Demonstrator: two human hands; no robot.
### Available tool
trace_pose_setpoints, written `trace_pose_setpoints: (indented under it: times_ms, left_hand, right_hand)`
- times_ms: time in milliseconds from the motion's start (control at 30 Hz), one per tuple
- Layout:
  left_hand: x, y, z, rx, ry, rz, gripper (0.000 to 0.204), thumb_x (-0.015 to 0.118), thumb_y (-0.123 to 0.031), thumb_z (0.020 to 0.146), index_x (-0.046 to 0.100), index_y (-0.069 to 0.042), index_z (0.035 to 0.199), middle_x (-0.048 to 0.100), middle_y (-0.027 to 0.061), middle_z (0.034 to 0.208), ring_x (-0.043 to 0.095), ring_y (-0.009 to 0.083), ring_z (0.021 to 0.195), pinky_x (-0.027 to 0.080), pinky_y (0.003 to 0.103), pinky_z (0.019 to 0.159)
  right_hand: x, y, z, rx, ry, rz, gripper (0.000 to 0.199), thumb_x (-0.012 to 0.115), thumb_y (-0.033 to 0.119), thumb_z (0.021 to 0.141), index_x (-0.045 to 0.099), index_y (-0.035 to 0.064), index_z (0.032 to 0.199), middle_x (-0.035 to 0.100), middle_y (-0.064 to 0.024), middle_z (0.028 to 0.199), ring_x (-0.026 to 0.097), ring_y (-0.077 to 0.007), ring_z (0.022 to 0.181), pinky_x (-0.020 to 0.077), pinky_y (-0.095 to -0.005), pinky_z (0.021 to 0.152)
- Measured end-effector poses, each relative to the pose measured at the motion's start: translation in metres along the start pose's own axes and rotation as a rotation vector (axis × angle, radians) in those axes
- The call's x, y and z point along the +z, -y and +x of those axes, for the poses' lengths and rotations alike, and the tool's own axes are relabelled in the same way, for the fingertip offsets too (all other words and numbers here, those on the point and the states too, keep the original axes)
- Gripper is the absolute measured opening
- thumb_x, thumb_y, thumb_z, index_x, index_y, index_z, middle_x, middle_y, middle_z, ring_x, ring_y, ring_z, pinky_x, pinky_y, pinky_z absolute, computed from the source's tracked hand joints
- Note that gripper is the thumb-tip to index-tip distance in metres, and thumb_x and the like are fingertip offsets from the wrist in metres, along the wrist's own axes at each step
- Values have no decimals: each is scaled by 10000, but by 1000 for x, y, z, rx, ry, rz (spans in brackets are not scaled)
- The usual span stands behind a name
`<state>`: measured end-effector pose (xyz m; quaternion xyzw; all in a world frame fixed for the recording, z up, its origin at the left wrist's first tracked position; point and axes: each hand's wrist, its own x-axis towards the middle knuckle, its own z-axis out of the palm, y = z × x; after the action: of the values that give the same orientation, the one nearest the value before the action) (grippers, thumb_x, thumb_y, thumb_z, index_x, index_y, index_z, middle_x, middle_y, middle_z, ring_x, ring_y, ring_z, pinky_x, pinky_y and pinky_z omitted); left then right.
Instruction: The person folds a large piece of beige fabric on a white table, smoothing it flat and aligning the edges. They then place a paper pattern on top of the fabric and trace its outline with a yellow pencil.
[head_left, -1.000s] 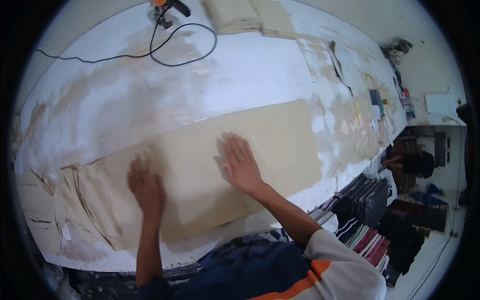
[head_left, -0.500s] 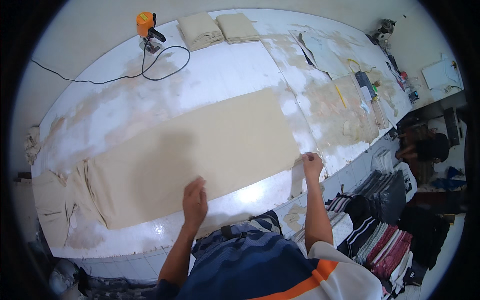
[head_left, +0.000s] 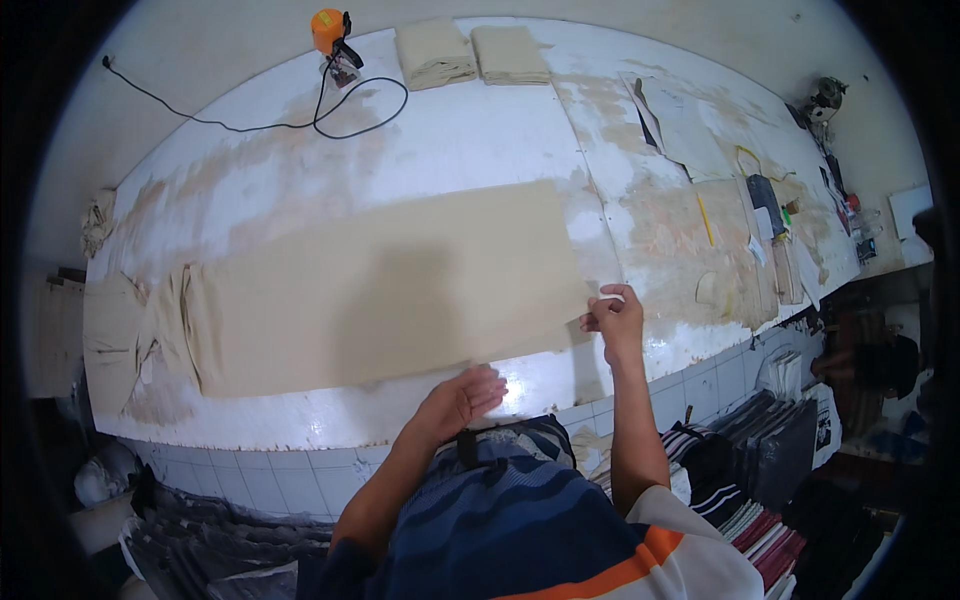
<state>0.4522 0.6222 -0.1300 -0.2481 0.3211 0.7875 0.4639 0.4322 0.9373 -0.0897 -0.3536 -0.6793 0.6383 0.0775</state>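
Note:
A long, wide length of beige cloth [head_left: 330, 300] lies spread flat across the white table, its left end bunched in folds. At its near right corner, my right hand [head_left: 615, 318] has its fingers curled in a pinch on the cloth's edge. My left hand [head_left: 460, 402] is just off the cloth's near edge, over the table's front, holding nothing. Its fingers are stretched out and the palm is turned partly up. A shadow falls on the middle of the cloth.
Two folded beige cloth stacks [head_left: 510, 55] sit at the table's far edge, beside an orange-topped cutting machine [head_left: 330, 38] with a looped black cord. Paper patterns [head_left: 670, 125] and a yellow stick [head_left: 706, 220] lie at right. Bagged garments [head_left: 770, 450] are piled below the table.
My left hand has come off the cloth and moved right toward my body, its palm turning up. My right hand stays at the corner. The whole view has shifted somewhat.

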Motion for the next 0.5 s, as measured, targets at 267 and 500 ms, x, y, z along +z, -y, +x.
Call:
trace_pose_setpoints:
  times_ms: [267,500]
  left_hand:
    - [-54,-24,12,659,-546,-399,297,585,-149,1055,559,-19,1320,637,116,1282,628,257,1208,535,423,1076]
    - [-72,-21,1,603,-533,-310,254,577,-150,1058,584,-24,1279,644,82,1272,610,226,1226,511,401,1077]
  right_hand:
    - [-25,-50,-5,173,74,143,321,741,6,911,565,-52,1172,659,-89,785,699,-206,648,598,-334,565]
    - [-24,-69,12,180,111,49,301,727,-3,910,573,-67,1160,666,-111,792,681,-190,603,556,-297,508]
